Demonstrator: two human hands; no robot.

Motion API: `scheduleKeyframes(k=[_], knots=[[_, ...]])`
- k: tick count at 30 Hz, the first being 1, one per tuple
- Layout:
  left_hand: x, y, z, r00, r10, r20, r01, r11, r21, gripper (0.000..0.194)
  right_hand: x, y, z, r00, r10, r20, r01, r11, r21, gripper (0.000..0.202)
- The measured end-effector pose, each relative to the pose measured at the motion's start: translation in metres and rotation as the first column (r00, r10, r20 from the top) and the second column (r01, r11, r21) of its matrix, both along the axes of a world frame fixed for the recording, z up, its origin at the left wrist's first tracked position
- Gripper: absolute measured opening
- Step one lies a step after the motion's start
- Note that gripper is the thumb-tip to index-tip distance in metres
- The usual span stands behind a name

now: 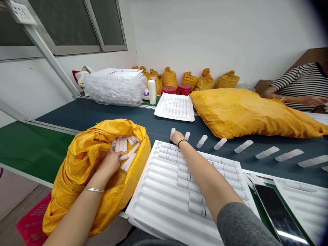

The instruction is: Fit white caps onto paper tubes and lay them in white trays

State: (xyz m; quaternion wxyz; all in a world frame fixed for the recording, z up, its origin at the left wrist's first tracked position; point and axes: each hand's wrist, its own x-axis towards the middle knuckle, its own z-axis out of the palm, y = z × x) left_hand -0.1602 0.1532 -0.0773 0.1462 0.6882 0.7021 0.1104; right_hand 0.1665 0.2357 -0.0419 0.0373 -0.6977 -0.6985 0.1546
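My right hand [176, 137] is closed around a short white plastic tube [173, 131], upright on the dark conveyor belt. Just past it another tube [187, 135] stands, and several more form a row along the belt to the right. Under my right forearm lies a white grooved tray [153, 191], partly filled with printed white tubes [172, 158]. My left hand [112, 163] reaches into an open yellow woven sack [74, 164], among loose white tubes [123, 145]. One tube touches its thumb side, but its fingers are mostly hidden.
Across the belt [123, 114] sit a filled tray [188, 116], a plastic-wrapped stack [112, 87] and a large yellow sack [246, 109]. A phone [279, 215] lies right of my tray. A red basket [33, 218] is under the open sack. A co-worker in stripes [302, 83] sits far right.
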Motion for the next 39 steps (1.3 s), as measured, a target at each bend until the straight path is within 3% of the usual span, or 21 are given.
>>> scheduleKeyframes(k=[3, 5, 10, 13, 16, 19, 21, 23, 24, 25, 27, 29, 31, 32, 34, 39], knots=[[-0.005, -0.004, -0.008, 0.999, 0.015, 0.039, -0.016, 1.0, 0.016, 0.027, 0.006, -0.002, -0.003, 1.0, -0.015, 0.006, 0.015, 1.0, -0.025, 0.029], [-0.003, -0.009, -0.005, 0.996, 0.007, 0.084, -0.013, 0.997, 0.07, 0.03, 0.003, -0.014, -0.004, 1.0, -0.009, 0.009, 0.009, 1.0, 0.015, 0.03], [0.019, -0.03, 0.025, 0.963, -0.131, 0.235, 0.066, 0.962, 0.264, 0.036, -0.018, -0.061, -0.011, 0.982, 0.185, -0.043, -0.181, 0.981, 0.076, 0.015], [0.038, -0.044, 0.042, 0.887, -0.257, 0.383, 0.104, 0.92, 0.378, 0.03, -0.027, -0.081, -0.013, 0.964, 0.255, -0.074, -0.247, 0.963, 0.105, 0.005], [0.057, -0.057, 0.052, 0.748, -0.269, 0.607, 0.029, 0.927, 0.374, 0.03, -0.029, -0.096, -0.003, 0.952, 0.276, -0.131, -0.248, 0.948, 0.199, 0.01], [0.074, -0.067, 0.056, 0.44, -0.168, 0.882, -0.106, 0.966, 0.236, 0.036, -0.029, -0.115, 0.011, 0.899, 0.343, -0.274, -0.277, 0.927, 0.251, 0.018], [0.084, -0.072, 0.058, 0.231, -0.108, 0.967, -0.134, 0.981, 0.142, 0.047, -0.03, -0.129, 0.017, 0.728, 0.408, -0.552, -0.315, 0.913, 0.259, 0.018], [0.09, -0.076, 0.058, 0.163, -0.07, 0.984, -0.132, 0.987, 0.092, 0.054, -0.029, -0.141, 0.021, 0.456, 0.399, -0.795, -0.307, 0.909, 0.28, 0.022], [0.091, -0.077, 0.057, 0.181, -0.06, 0.982, -0.126, 0.989, 0.084, 0.053, -0.027, -0.145, 0.023, 0.364, 0.387, -0.847, -0.278, 0.913, 0.298, 0.024], [0.091, -0.077, 0.056, 0.224, -0.055, 0.973, -0.123, 0.989, 0.085, 0.05, -0.024, -0.148, 0.025, 0.348, 0.393, -0.851, -0.239, 0.915, 0.325, 0.026], [0.088, -0.079, 0.055, 0.379, -0.05, 0.924, -0.107, 0.99, 0.097, 0.042, -0.016, -0.151, 0.031, 0.439, 0.477, -0.762, -0.205, 0.879, 0.432, 0.025], [0.084, -0.081, 0.056, 0.558, -0.073, 0.827, -0.02, 0.995, 0.101, 0.036, -0.007, -0.151, 0.038, 0.525, 0.612, -0.591, -0.296, 0.783, 0.547, 0.026], [0.083, -0.085, 0.058, 0.662, -0.15, 0.734, 0.12, 0.988, 0.094, 0.032, -0.001, -0.149, 0.043, 0.531, 0.713, -0.459, -0.419, 0.691, 0.589, 0.027], [0.082, -0.087, 0.06, 0.68, -0.197, 0.707, 0.185, 0.978, 0.094, 0.031, 0.0, -0.148, 0.045, 0.53, 0.728, -0.435, -0.448, 0.676, 0.585, 0.028], [0.084, -0.09, 0.063, 0.694, -0.257, 0.673, 0.248, 0.962, 0.113, 0.03, 0.001, -0.146, 0.045, 0.562, 0.694, -0.451, -0.438, 0.712, 0.549, 0.027], [0.086, -0.095, 0.067, 0.792, -0.33, 0.513, 0.243, 0.942, 0.23, 0.022, -0.004, -0.144, 0.04, 0.614, 0.547, -0.569, -0.364, 0.836, 0.411, 0.024]])
